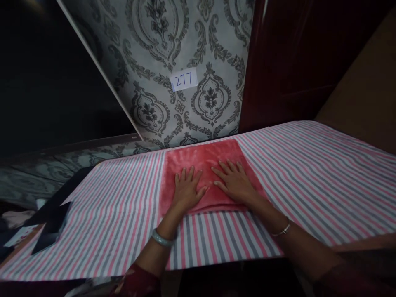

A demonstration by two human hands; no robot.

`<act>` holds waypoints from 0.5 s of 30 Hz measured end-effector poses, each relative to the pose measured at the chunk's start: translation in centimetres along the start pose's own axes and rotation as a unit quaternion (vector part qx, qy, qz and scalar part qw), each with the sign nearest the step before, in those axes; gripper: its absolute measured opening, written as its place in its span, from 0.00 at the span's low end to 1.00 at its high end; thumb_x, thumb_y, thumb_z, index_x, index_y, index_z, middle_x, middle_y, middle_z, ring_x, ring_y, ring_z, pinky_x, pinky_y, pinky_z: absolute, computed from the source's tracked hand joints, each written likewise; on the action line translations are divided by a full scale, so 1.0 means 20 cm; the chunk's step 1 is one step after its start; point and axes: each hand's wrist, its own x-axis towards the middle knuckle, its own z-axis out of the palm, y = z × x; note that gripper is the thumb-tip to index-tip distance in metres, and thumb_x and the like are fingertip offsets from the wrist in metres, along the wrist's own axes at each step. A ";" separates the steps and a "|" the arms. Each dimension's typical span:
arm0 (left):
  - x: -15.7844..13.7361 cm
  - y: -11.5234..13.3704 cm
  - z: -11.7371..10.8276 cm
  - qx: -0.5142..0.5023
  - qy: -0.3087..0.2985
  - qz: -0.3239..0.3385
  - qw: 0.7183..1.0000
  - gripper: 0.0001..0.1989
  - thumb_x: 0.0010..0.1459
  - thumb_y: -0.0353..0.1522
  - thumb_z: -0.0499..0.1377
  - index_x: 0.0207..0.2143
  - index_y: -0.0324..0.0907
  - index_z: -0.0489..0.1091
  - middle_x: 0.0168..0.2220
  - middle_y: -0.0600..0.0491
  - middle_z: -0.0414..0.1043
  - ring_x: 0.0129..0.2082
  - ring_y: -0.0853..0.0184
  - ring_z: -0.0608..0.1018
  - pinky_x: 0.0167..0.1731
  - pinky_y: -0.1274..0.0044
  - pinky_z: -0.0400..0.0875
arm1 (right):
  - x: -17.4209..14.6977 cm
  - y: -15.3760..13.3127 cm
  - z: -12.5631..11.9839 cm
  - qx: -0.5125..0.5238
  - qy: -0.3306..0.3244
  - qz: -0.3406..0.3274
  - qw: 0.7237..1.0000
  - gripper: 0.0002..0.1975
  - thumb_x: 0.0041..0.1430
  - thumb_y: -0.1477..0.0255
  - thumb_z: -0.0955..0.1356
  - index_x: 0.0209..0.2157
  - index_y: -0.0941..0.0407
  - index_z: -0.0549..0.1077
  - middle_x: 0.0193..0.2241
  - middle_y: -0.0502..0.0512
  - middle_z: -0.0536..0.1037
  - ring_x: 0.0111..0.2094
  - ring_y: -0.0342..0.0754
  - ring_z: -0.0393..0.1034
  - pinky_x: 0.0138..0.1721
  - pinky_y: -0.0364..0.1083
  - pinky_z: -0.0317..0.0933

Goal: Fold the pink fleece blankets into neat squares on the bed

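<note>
A plush red cloth [213, 150], folded into a rough rectangle, lies flat on the striped sheet [130, 206]. My left hand [186, 189] rests palm down on its left half, fingers spread. On the right half lies my right hand [234, 181], also flat with the fingers apart. Both hands press on the cloth without gripping it. Pale hand-shaped marks show in the pile beyond my fingertips. Folded layers are visible along the cloth's near edge.
Patterned wallpaper [210, 99] with a paper label [184, 79] reading 277 rises behind the table. A large dark screen [55, 82] stands at the left, a dark red panel [284, 62] at the right. A dark flat object [54, 229] lies on the left edge.
</note>
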 end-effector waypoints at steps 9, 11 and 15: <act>0.00 0.00 0.00 -0.007 0.001 -0.004 1.000 0.33 0.66 0.49 0.53 0.71 0.53 0.54 0.73 0.48 0.49 0.72 0.44 0.52 0.65 0.45 0.50 | 0.01 0.00 0.01 0.007 -0.004 0.004 1.000 0.29 0.70 0.55 0.61 0.69 0.45 0.61 0.70 0.57 0.57 0.70 0.66 0.47 0.67 0.67 0.40; 0.00 0.00 0.00 -0.010 0.009 -0.006 1.000 0.33 0.67 0.49 0.53 0.71 0.53 0.55 0.73 0.48 0.49 0.72 0.44 0.52 0.66 0.45 0.49 | 0.01 0.00 0.01 0.010 -0.002 0.002 1.000 0.29 0.70 0.55 0.61 0.69 0.45 0.61 0.70 0.58 0.57 0.70 0.66 0.47 0.67 0.67 0.40; -0.01 0.00 -0.01 -0.026 0.011 -0.005 1.000 0.33 0.66 0.49 0.53 0.70 0.52 0.55 0.73 0.47 0.49 0.72 0.43 0.52 0.66 0.45 0.49 | 0.01 0.01 0.00 0.030 0.005 -0.004 1.000 0.29 0.70 0.55 0.61 0.69 0.47 0.62 0.70 0.59 0.58 0.70 0.66 0.49 0.67 0.67 0.41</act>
